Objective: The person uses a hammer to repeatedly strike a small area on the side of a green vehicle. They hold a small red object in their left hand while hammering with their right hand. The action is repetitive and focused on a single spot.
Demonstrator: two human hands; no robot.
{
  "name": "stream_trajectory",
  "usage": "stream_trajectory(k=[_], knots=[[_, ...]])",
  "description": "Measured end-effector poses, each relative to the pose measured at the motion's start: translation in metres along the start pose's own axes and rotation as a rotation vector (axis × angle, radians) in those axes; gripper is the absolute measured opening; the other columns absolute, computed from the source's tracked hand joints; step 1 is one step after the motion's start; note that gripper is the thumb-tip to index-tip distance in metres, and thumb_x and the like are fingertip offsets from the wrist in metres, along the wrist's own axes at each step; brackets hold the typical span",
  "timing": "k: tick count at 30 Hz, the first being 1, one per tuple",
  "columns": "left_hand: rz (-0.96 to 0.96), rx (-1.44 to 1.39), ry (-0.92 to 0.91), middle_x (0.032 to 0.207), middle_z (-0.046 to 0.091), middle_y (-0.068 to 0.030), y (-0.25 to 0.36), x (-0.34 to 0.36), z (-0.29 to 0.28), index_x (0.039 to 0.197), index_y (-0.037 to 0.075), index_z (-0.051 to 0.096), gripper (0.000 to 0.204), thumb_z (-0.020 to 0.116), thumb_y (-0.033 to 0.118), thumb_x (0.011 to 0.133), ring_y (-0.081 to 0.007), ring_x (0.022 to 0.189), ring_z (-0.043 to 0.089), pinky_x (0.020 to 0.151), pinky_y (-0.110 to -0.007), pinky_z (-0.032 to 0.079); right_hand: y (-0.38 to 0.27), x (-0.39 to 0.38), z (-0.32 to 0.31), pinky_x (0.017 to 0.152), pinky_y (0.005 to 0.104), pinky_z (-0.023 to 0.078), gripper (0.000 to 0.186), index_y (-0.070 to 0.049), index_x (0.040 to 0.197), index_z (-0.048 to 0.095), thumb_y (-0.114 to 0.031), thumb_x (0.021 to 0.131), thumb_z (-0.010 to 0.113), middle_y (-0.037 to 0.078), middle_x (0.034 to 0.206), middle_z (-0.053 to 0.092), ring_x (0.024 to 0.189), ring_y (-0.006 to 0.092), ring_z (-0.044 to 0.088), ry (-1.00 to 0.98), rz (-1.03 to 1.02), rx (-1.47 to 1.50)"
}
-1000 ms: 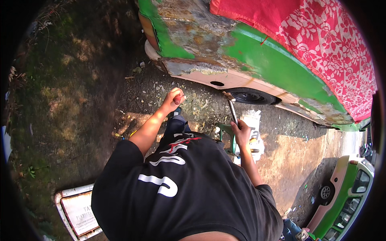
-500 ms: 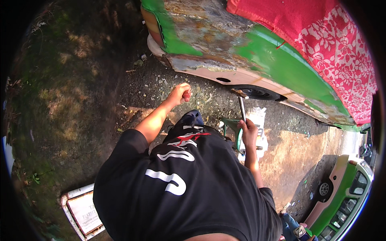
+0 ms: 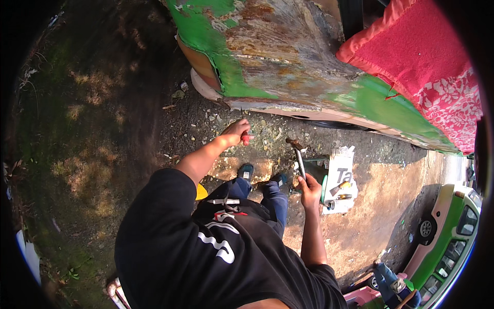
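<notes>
My left hand is closed round the red handle of a screwdriver, its thin shaft pointing toward the lower edge of a vehicle body. That bodywork is green, with broad bare, rusty patches and a pale pink strip along the bottom. In my right hand is a hammer, gripped by its metal shaft with the rusty head raised. A small gap separates the hammer head from the bodywork and from the screwdriver.
A red floral cloth drapes over the vehicle. Tools lie on a white printed sheet beside a green stool. Grit and flakes cover the ground. At lower right, another person is near a parked green van.
My view has shifted, showing more of the rusty panel and my feet. The left hand has come up against the panel's lower edge; the hammer has moved away from the bodywork.
</notes>
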State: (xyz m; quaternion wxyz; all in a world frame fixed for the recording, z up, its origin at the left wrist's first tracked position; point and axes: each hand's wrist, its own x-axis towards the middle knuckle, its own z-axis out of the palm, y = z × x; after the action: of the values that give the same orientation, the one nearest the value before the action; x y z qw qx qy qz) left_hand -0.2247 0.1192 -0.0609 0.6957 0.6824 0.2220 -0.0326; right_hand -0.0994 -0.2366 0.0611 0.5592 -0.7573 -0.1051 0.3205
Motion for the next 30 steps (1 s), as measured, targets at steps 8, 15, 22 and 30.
stream_trajectory(k=[8, 15, 22, 30], knots=[[-0.218, -0.236, 0.044, 0.094, 0.039, -0.0049, 0.008, 0.000, -0.022, 0.084, 0.001, 0.042, 0.011, 0.048, -0.007, 0.088, -0.0124, 0.063, 0.049, 0.093, -0.035, 0.056, 0.001, 0.020, 0.059, 0.056, 0.0245, 0.046, 0.024, 0.000, 0.103, 0.068, -0.018, 0.087, 0.071, 0.003, 0.068, 0.063, 0.060, 0.0071, 0.057, -0.082, -0.014, -0.159], [0.345, 0.455, 0.113, 0.088, 0.049, -0.0097, -0.036, 0.008, -0.031, 0.079, 0.002, 0.048, 0.033, 0.080, 0.007, 0.072, -0.0269, 0.075, 0.054, 0.064, -0.038, 0.047, 0.015, 0.028, 0.080, 0.061, 0.0292, 0.049, 0.023, 0.001, 0.102, 0.066, -0.014, 0.085, 0.072, 0.013, 0.073, 0.066, 0.062, 0.0157, 0.062, -0.181, -0.042, -0.291], [0.330, 0.744, 0.147, 0.088, 0.050, -0.0110, -0.013, 0.007, -0.027, 0.079, 0.004, 0.048, 0.033, 0.080, 0.014, 0.075, -0.0305, 0.077, 0.054, 0.067, -0.040, 0.046, 0.023, 0.013, 0.098, 0.063, 0.0316, 0.049, 0.024, 0.001, 0.104, 0.066, -0.017, 0.088, 0.069, 0.017, 0.077, 0.067, 0.067, 0.0241, 0.066, -0.186, -0.161, -0.296], [0.332, 0.821, 0.010, 0.091, 0.051, -0.0108, 0.002, 0.008, -0.030, 0.080, 0.004, 0.052, 0.033, 0.076, 0.027, 0.081, -0.0304, 0.083, 0.054, 0.073, -0.040, 0.045, 0.015, 0.010, 0.105, 0.063, 0.0337, 0.049, 0.027, 0.001, 0.107, 0.066, -0.020, 0.089, 0.067, 0.017, 0.076, 0.067, 0.068, 0.0258, 0.067, -0.184, -0.106, -0.286]])
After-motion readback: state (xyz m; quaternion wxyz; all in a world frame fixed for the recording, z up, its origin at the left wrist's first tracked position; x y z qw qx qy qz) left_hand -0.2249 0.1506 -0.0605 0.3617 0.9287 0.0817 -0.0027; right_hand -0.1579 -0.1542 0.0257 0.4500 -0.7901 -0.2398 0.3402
